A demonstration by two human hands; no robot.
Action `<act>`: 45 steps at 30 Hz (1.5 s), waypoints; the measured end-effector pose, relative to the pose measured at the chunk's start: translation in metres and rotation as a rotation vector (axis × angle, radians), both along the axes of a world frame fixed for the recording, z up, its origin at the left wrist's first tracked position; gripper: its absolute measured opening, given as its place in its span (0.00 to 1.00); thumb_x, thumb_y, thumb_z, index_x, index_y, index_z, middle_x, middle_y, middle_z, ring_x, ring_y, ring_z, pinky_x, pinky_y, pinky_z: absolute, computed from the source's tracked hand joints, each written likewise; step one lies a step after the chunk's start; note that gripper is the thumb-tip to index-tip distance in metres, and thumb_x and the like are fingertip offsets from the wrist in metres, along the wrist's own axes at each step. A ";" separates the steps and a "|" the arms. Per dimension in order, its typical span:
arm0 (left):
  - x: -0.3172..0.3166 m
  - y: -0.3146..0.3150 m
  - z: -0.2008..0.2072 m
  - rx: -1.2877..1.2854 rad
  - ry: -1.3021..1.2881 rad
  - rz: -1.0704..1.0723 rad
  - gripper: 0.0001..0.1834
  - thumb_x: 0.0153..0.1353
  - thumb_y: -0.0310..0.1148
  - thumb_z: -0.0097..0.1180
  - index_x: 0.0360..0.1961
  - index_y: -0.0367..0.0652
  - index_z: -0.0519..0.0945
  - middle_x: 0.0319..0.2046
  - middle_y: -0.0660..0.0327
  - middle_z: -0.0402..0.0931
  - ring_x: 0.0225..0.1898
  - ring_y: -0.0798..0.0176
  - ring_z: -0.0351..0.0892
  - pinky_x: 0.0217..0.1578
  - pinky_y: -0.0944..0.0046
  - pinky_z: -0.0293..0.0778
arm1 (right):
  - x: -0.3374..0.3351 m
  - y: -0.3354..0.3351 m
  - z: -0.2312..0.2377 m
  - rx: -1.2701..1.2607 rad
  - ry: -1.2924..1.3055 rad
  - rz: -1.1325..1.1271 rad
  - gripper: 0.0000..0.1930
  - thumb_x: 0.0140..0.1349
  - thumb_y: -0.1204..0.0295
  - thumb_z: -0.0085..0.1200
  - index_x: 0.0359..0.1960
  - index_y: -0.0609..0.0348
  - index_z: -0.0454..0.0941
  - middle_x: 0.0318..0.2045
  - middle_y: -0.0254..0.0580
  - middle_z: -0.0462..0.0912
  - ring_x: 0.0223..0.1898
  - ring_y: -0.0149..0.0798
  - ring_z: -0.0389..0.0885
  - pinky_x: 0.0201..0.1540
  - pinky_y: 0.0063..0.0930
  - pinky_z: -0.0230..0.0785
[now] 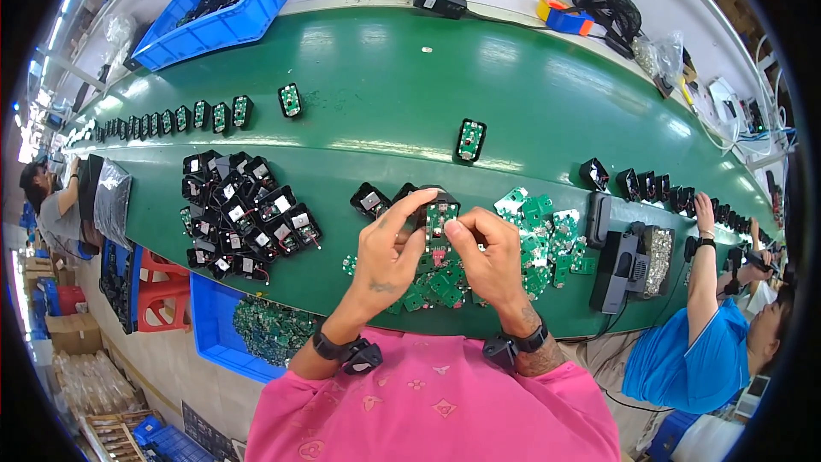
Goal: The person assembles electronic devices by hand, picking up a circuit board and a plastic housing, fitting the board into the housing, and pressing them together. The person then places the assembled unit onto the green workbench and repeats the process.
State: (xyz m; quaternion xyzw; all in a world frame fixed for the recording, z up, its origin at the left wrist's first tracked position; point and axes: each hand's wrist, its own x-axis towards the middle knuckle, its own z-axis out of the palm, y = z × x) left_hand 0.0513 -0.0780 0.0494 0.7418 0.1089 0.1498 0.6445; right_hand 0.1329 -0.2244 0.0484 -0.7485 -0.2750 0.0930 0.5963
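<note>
In front of me, a small black plastic housing point(446, 198) is held between both hands, with a green circuit board point(437, 221) seated in its open face. My left hand point(385, 244) grips its left side, fingers curled round it. On the other side my right hand point(489, 250) is closed on it, the thumb against the board. Just beyond my left hand lie black housings point(371, 200) with parts inside. Loose green circuit boards point(443, 285) are heaped under my hands, and more boards point(536, 239) spread to the right.
A pile of black housings point(244, 216) lies left. Filled housings point(201, 113) line the bench's far left, others point(658, 186) the right. Blue crates stand behind point(231, 30) and below point(214, 325). A grey device point(617, 272) stands right, near a co-worker's arm point(705, 261).
</note>
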 end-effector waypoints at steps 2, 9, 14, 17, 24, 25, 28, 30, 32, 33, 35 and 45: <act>-0.003 0.005 -0.002 -0.084 -0.045 -0.038 0.26 0.61 0.14 0.49 0.62 0.39 0.73 0.49 0.54 0.79 0.42 0.71 0.82 0.39 0.70 0.80 | 0.001 0.002 -0.001 -0.010 0.001 -0.013 0.10 0.64 0.73 0.59 0.26 0.65 0.77 0.20 0.36 0.76 0.20 0.28 0.71 0.24 0.25 0.62; 0.001 -0.007 -0.012 -0.264 -0.020 0.067 0.18 0.70 0.29 0.52 0.59 0.35 0.72 0.51 0.53 0.77 0.46 0.65 0.82 0.30 0.69 0.86 | -0.009 0.010 0.000 -0.136 -0.059 -0.026 0.11 0.67 0.74 0.55 0.48 0.64 0.74 0.24 0.44 0.78 0.22 0.38 0.79 0.25 0.30 0.69; 0.003 -0.008 -0.016 -0.187 -0.011 0.101 0.16 0.72 0.30 0.50 0.57 0.35 0.71 0.46 0.51 0.79 0.37 0.66 0.84 0.25 0.68 0.85 | -0.006 0.015 -0.003 -0.031 0.099 0.110 0.18 0.72 0.73 0.46 0.62 0.60 0.68 0.36 0.53 0.81 0.31 0.45 0.83 0.35 0.35 0.75; 0.006 -0.012 -0.007 -0.246 0.006 0.112 0.16 0.72 0.30 0.49 0.56 0.34 0.70 0.43 0.50 0.81 0.32 0.65 0.84 0.21 0.68 0.83 | -0.009 0.019 -0.004 0.009 0.085 0.058 0.17 0.72 0.73 0.46 0.61 0.59 0.69 0.36 0.52 0.82 0.32 0.45 0.83 0.37 0.36 0.75; 0.009 -0.004 -0.019 -0.140 -0.010 0.135 0.15 0.71 0.29 0.49 0.56 0.34 0.70 0.41 0.49 0.81 0.26 0.63 0.84 0.18 0.68 0.81 | -0.007 0.031 -0.020 0.048 0.065 0.034 0.17 0.71 0.74 0.46 0.60 0.58 0.70 0.36 0.51 0.82 0.32 0.45 0.84 0.37 0.36 0.76; 0.014 0.000 -0.027 -0.087 -0.067 0.137 0.15 0.71 0.28 0.49 0.55 0.34 0.70 0.41 0.49 0.81 0.25 0.63 0.84 0.18 0.68 0.81 | -0.004 0.036 -0.028 0.080 0.080 0.027 0.17 0.71 0.74 0.46 0.60 0.58 0.70 0.36 0.51 0.82 0.33 0.45 0.84 0.38 0.36 0.76; 0.030 0.013 -0.020 -0.070 -0.065 0.120 0.13 0.71 0.28 0.49 0.53 0.34 0.71 0.39 0.50 0.81 0.23 0.65 0.83 0.17 0.67 0.79 | 0.009 0.048 -0.027 0.108 0.137 0.010 0.17 0.70 0.74 0.47 0.59 0.57 0.70 0.36 0.51 0.83 0.35 0.45 0.85 0.38 0.36 0.76; 0.046 0.030 -0.022 0.009 -0.082 0.086 0.12 0.71 0.29 0.48 0.52 0.36 0.71 0.34 0.53 0.81 0.19 0.67 0.80 0.15 0.65 0.76 | 0.024 0.058 -0.031 0.053 0.154 -0.004 0.18 0.70 0.70 0.49 0.60 0.60 0.70 0.35 0.51 0.83 0.34 0.47 0.85 0.39 0.37 0.76; 0.068 0.052 -0.016 0.061 0.028 0.037 0.12 0.71 0.29 0.48 0.52 0.37 0.70 0.33 0.53 0.80 0.18 0.65 0.80 0.14 0.64 0.75 | 0.037 0.060 -0.031 -0.040 0.104 -0.012 0.19 0.69 0.70 0.51 0.61 0.59 0.70 0.35 0.48 0.83 0.35 0.42 0.83 0.40 0.35 0.75; 0.079 0.064 -0.015 0.116 0.138 -0.010 0.12 0.71 0.30 0.48 0.52 0.38 0.70 0.32 0.53 0.80 0.16 0.64 0.79 0.14 0.63 0.74 | 0.042 0.059 -0.034 -0.132 0.055 -0.018 0.21 0.69 0.69 0.52 0.62 0.59 0.70 0.36 0.45 0.82 0.35 0.36 0.81 0.40 0.33 0.74; 0.099 0.094 -0.023 0.148 0.247 0.041 0.13 0.71 0.32 0.47 0.54 0.43 0.69 0.34 0.55 0.80 0.14 0.66 0.77 0.12 0.69 0.70 | 0.056 0.045 -0.056 -0.176 -0.153 -0.076 0.27 0.65 0.67 0.57 0.66 0.58 0.67 0.39 0.49 0.81 0.37 0.44 0.81 0.42 0.37 0.73; 0.127 0.153 -0.065 0.306 0.410 0.134 0.19 0.69 0.32 0.50 0.59 0.42 0.70 0.49 0.44 0.77 0.29 0.50 0.87 0.27 0.57 0.83 | 0.122 0.058 -0.085 -0.510 -0.236 -0.074 0.42 0.51 0.67 0.69 0.68 0.60 0.62 0.55 0.59 0.70 0.54 0.61 0.75 0.58 0.43 0.70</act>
